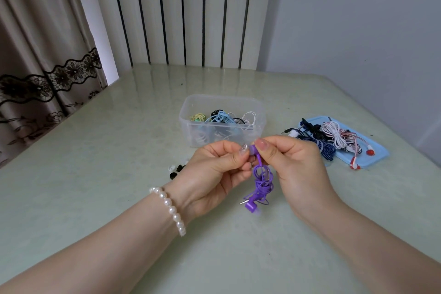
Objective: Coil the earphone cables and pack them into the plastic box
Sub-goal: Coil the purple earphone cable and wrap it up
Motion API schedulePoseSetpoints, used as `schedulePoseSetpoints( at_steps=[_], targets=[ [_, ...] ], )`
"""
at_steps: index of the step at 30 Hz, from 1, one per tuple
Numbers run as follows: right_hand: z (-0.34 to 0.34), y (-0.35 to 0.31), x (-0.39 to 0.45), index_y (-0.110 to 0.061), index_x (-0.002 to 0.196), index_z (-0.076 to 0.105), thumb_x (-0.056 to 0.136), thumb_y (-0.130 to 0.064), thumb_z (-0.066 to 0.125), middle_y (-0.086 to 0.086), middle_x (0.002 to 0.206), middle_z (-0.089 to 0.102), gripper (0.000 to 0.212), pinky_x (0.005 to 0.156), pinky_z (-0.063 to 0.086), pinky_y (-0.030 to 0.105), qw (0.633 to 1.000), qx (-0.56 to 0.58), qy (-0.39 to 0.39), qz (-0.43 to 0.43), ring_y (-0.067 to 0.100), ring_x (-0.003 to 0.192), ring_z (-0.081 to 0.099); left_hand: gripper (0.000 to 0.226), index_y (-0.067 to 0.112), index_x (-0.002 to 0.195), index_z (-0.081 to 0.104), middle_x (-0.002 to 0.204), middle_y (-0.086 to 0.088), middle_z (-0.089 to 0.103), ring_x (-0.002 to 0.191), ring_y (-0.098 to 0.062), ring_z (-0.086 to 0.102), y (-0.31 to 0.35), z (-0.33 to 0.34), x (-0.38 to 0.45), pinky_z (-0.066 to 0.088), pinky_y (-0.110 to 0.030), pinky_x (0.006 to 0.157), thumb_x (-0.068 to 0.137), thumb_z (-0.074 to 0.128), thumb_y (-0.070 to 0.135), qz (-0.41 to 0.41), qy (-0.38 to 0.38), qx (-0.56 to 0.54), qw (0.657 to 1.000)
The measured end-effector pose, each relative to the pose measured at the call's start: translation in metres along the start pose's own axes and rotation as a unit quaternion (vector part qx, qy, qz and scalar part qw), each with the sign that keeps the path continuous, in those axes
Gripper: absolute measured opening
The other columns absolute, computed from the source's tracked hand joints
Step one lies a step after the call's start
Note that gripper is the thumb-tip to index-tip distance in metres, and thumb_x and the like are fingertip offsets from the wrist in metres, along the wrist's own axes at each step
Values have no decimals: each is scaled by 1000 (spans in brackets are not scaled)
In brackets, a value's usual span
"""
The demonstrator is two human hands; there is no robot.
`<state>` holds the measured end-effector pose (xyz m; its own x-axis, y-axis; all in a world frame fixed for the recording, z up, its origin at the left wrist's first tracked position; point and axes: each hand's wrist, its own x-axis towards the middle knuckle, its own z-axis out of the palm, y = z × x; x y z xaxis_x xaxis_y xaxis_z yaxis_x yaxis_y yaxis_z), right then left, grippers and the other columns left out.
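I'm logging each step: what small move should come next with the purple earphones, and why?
Probably carry the purple earphones forward and drop them into the plastic box. Both hands, left hand and right hand, pinch the top, and the cable already hangs bundled.

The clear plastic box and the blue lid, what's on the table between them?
Head view: bare pale green table lies between the clear plastic box and the blue lid; only a black plug tip pokes off the lid.

1. Purple earphones (261,180): cable bunched in a loose coil, hanging above the table, upper earbud pinched between fingertips
2. Clear plastic box (222,124): open, upright, holding several coiled earphones
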<state>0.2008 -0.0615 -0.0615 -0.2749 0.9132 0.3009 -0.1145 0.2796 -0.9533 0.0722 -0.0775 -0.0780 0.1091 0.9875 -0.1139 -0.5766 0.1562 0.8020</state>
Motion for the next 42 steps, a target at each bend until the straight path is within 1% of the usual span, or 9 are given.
schedulePoseSetpoints(
  at_steps=[4, 8, 13, 20, 25, 33, 36, 38, 42],
  targets=[
    [1, 1, -1, -17, 65, 68, 75, -18, 62, 0, 53, 66, 12, 54, 50, 19, 997, -56, 32, -31, 11, 51, 59, 9, 2, 62, 59, 52, -7, 62, 44, -9, 58, 0, 3, -1, 53, -18, 48, 56, 65, 6, 46, 27, 49, 997],
    [1, 1, -1, -11, 66, 66, 80, -2, 61, -6, 48, 63, 17, 49, 44, 9, 998, -49, 43, -14, 2, 45, 59, 13, 0, 65, 61, 53, -8, 65, 46, -11, 61, -1, 3, -1, 54, -18, 51, 55, 66, 6, 76, 55, 79, 992],
    [-1, 5, 2, -9, 68, 68, 83, -15, 61, 7, 58, 66, 18, 49, 51, 21, 996, 0, 58, 71, 17, 51, 58, 10, 1, 65, 66, 57, -9, 66, 50, -11, 63, -1, 5, 0, 54, -18, 54, 57, 67, 6, 92, 57, 87, 990],
    [-3, 8, 6, -16, 64, 70, 82, -18, 62, -6, 48, 57, 19, 49, 45, 14, 995, -28, 66, 67, 4, 46, 48, 17, 8, 79, 68, 64, -3, 71, 58, -11, 65, 1, 1, -2, 56, -22, 62, 65, 71, -1, 159, 87, 167, 969],
    [-3, 10, 7, -19, 65, 72, 81, -22, 63, -7, 48, 58, 19, 57, 44, 14, 995, -53, 53, 64, 3, 50, 48, 19, 14, 70, 72, 66, 2, 72, 65, -9, 67, 2, 3, -5, 54, -19, 67, 69, 71, -5, 234, 58, 263, 934],
    [-7, 4, 6, -15, 82, 72, 70, -32, 64, -7, 61, 69, 22, 54, 41, 5, 995, -46, -21, 87, -2, 54, 58, 14, 7, 72, 67, 62, -4, 67, 58, -11, 62, 6, -2, 2, 54, -20, 63, 75, 65, -6, 207, 95, 238, 944],
    [-12, 7, 6, -8, 84, 74, 64, -10, 78, 9, 75, 73, 20, 67, 55, 28, 984, -111, -94, 103, 14, 67, 66, 15, 6, 71, 67, 62, -6, 66, 56, -12, 61, 10, -6, 4, 55, -21, 63, 75, 65, -8, 193, 118, 203, 953],
    [-14, 10, 7, -10, 75, 75, 65, -7, 79, 13, 76, 73, 11, 76, 53, 39, 975, -175, -103, 91, 19, 70, 63, 15, 6, 71, 67, 63, -6, 65, 57, -13, 60, 12, -9, 6, 55, -20, 64, 75, 65, -8, 178, 130, 195, 956],
    [-16, 1, 15, -2, 74, 71, 71, -1, 72, -4, 56, 68, 3, 59, 46, 13, 985, -147, -65, 62, 0, 52, 57, 13, 5, 74, 67, 67, -10, 64, 62, -15, 59, 19, -13, 7, 55, -20, 66, 75, 64, -8, 156, 129, 193, 960]
  ],
)
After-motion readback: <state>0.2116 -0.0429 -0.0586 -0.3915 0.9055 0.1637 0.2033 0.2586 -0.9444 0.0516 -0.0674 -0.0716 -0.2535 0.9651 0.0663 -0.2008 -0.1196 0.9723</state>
